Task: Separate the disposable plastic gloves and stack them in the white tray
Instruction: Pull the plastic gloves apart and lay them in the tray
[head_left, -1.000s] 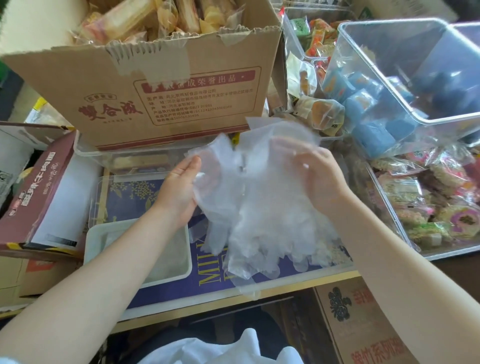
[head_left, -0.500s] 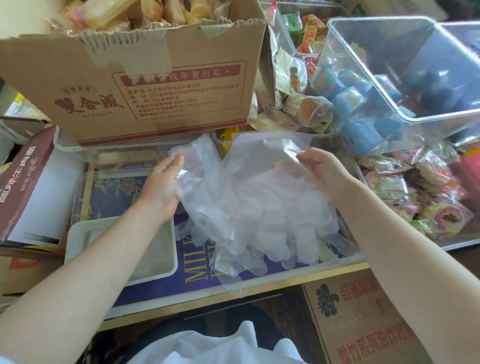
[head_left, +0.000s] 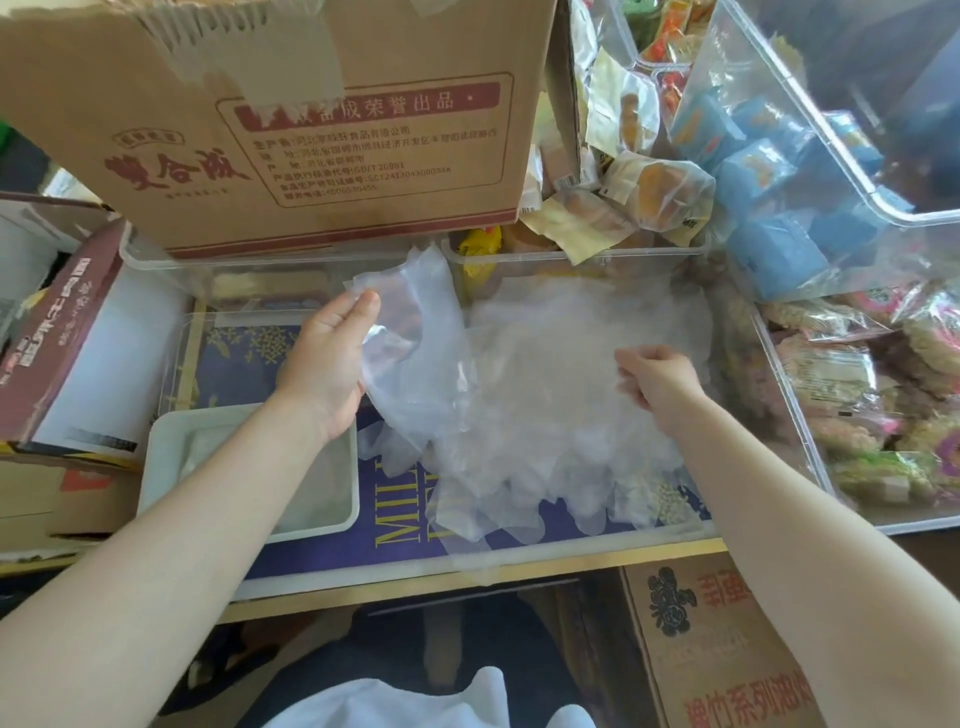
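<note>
Gloves (head_left: 545, 395) made of thin clear plastic lie in a big floppy bunch in the middle, between the two hands. The bunch hangs over a dark blue box lid with yellow letters (head_left: 400, 525). The glove fingers point down toward the person and the cuffs point up and away.

Behind it all stands a big brown cardboard box (head_left: 291, 119). On the right are clear plastic bins (head_left: 800, 395) full of wrapped snacks.

The white tray (head_left: 156, 462) sits low on the left, just under the left arm. It looks like it already has something thin and clear in it, but I cannot tell for sure.

One glove (head_left: 415, 322) is coming away from the bunch on the left side. Its long way runs up and down, and its bottom part still touches the pile.

The left hand (head_left: 327, 358) pinches that glove by its cuff, thumb pressed on top. The right hand (head_left: 657, 376) is curled and grips the bunch near its right side.

The tray is down and to the left of the loose glove, so the left hand is the nearer one. I think it needs to pull the glove free, then lower it that way.
</note>
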